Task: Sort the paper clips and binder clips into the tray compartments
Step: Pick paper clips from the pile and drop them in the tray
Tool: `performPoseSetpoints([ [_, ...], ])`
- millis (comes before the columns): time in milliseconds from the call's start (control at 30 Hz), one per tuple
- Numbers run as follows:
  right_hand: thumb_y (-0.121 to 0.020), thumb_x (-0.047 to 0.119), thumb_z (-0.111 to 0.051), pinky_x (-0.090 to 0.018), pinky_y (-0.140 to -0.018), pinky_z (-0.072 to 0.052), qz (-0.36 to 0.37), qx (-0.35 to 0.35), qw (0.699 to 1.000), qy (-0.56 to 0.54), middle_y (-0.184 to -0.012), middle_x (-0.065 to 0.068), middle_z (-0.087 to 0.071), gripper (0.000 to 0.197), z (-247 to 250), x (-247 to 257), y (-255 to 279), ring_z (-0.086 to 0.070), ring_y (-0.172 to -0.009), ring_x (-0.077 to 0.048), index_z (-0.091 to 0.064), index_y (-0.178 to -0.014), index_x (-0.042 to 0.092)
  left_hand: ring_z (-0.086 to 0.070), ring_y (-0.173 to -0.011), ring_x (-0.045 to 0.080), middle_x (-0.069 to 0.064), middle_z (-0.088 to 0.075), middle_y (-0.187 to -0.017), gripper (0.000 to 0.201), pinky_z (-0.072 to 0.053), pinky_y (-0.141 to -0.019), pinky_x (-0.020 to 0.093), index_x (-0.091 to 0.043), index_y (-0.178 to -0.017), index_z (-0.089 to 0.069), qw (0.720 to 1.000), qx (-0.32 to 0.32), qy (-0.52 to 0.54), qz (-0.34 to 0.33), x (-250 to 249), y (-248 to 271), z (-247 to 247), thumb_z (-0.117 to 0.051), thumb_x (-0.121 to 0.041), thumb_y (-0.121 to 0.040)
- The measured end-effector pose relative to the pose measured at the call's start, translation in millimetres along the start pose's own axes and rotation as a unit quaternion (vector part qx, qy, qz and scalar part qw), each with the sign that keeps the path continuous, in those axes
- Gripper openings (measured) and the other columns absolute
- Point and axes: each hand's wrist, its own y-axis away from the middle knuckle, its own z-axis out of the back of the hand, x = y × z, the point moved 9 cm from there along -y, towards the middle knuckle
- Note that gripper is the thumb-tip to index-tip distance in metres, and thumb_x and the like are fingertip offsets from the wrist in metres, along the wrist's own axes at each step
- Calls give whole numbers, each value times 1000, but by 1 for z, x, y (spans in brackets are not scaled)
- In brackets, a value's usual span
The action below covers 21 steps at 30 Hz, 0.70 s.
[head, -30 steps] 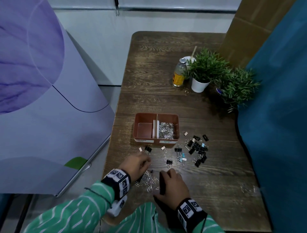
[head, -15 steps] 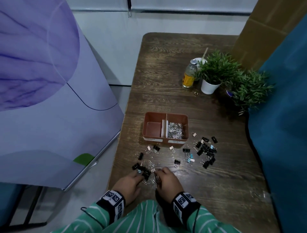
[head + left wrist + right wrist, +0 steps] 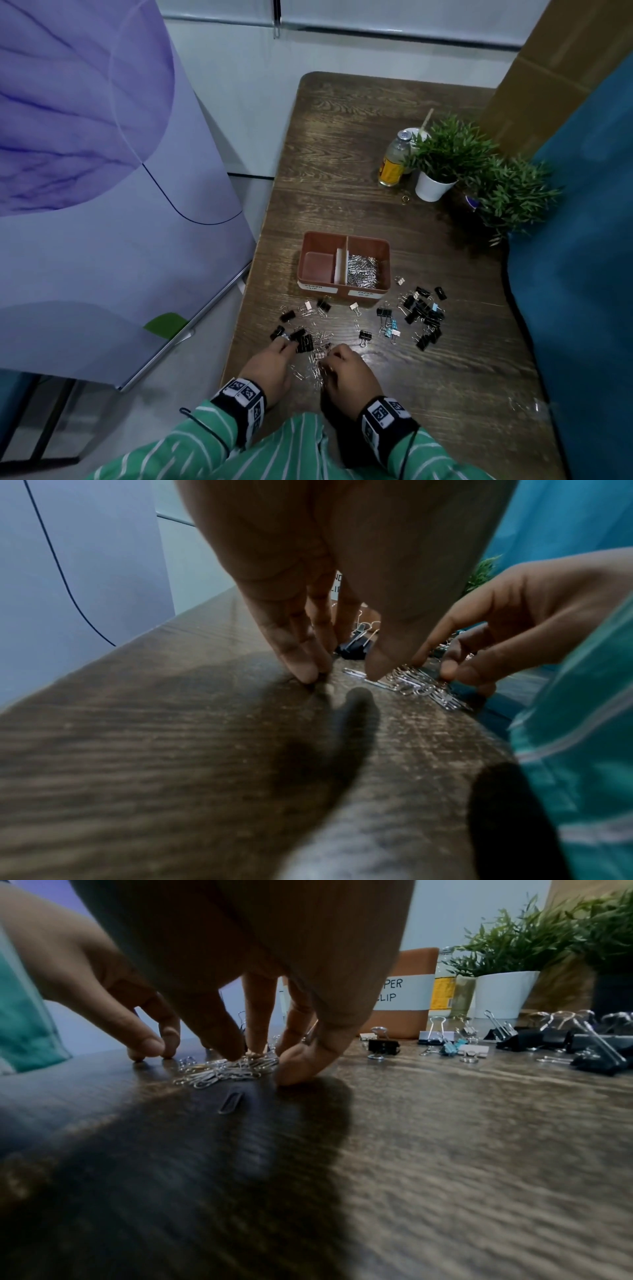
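Observation:
A brown two-compartment tray (image 3: 344, 236) stands mid-table; its right compartment holds silver paper clips (image 3: 362, 271), and its left one shows only bare floor. Near the front edge a heap of paper clips (image 3: 313, 368) lies between my hands. My left hand (image 3: 286, 346) has straight fingers tip-down on the table, its thumb (image 3: 373, 673) touching the heap's edge (image 3: 418, 688). My right hand (image 3: 263, 1064) curls its fingers and thumb around the heap (image 3: 222, 1072). Black binder clips (image 3: 303, 339) lie just beyond the left fingertips. More binder clips (image 3: 423, 313) are scattered right of the tray.
A bottle (image 3: 394, 161) and two potted plants (image 3: 442, 164) stand at the far right. Blue fabric (image 3: 582, 274) borders the table's right side and a lilac panel (image 3: 102, 205) its left. One loose paper clip (image 3: 231, 1102) lies in front of the heap.
Both hands have closed in on the paper clip heap from either side. The left hand drew back, uncovering black binder clips beyond it. The camera view shifted.

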Motion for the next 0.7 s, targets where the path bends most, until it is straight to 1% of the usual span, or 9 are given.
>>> performPoseSetpoints([
  [100, -89, 27, -55, -36, -89, -51, 3, 36, 997, 67, -133, 1, -45, 55, -10, 1, 4, -47, -115, -25, -46, -142, 36, -59, -108, 21, 2, -45, -138, 62, -52, -92, 34, -23, -145, -42, 1000, -9, 14, -11, -2, 5, -3, -59, -26, -86],
  [167, -88, 28, -56, -40, -91, -51, -11, 53, 995, 87, -139, -1, -39, 64, -10, 3, 3, -45, -118, -29, -36, -148, 35, -57, -110, 22, 2, -47, -134, 62, -51, -92, 33, -25, -145, -43, 999, -7, 6, -42, -11, 8, -7, -59, -24, -84],
  [200, -88, 28, -56, -42, -93, -51, -22, 56, 995, 85, -141, -2, -38, 66, -9, 2, 1, -44, -119, -30, -33, -150, 33, -55, -111, 22, 2, -47, -132, 67, -52, -92, 35, -27, -147, -40, 998, -3, -5, -58, -16, 9, -7, -59, -24, -83],
  [267, -89, 27, -55, -43, -95, -50, -39, 54, 996, 66, -142, -3, -37, 67, -8, -1, -3, -45, -121, -31, -32, -152, 29, -50, -112, 23, 2, -44, -128, 79, -52, -90, 39, -34, -152, -25, 996, 11, -46, -79, -26, 9, -10, -58, -24, -82],
  [333, -90, 25, -53, -43, -96, -50, -45, 50, 997, 49, -140, -3, -37, 67, -6, -4, -6, -47, -120, -31, -31, -153, 27, -46, -114, 25, 3, -39, -130, 80, -52, -90, 41, -36, -153, -17, 993, 24, -80, -81, -32, 8, -10, -55, -27, -83],
  [467, -88, 14, -53, -38, -94, -51, -78, 30, 996, -30, -138, -4, -39, 76, 3, -16, -10, -55, -112, -26, -24, -157, 26, -44, -117, 26, 4, -37, -132, 73, -50, -95, 42, -33, -151, -25, 990, 36, -103, -86, -35, 8, -12, -56, -27, -85],
  [567, -88, 16, -54, -37, -93, -52, -67, 20, 997, -29, -135, -3, -41, 73, 6, -19, -10, -55, -109, -23, -30, -155, 30, -48, -110, 23, 4, -43, -126, 67, -52, -93, 43, -30, -148, -33, 992, 29, -81, -94, -37, 9, -9, -56, -21, -86],
  [600, -88, 17, -54, -37, -93, -52, -58, 19, 998, -19, -134, -2, -42, 70, 6, -18, -9, -55, -110, -23, -33, -153, 31, -49, -108, 22, 4, -44, -124, 68, -52, -92, 42, -30, -148, -32, 993, 27, -76, -91, -37, 8, -7, -57, -20, -85],
  [700, -88, 17, -53, -37, -93, -52, -51, 10, 998, -22, -132, -2, -43, 64, 7, -16, -8, -54, -111, -23, -39, -150, 30, -52, -107, 23, 4, -45, -126, 86, -52, -88, 39, -29, -155, -9, 993, 32, -88, -73, -43, 3, -7, -59, -27, -85],
])
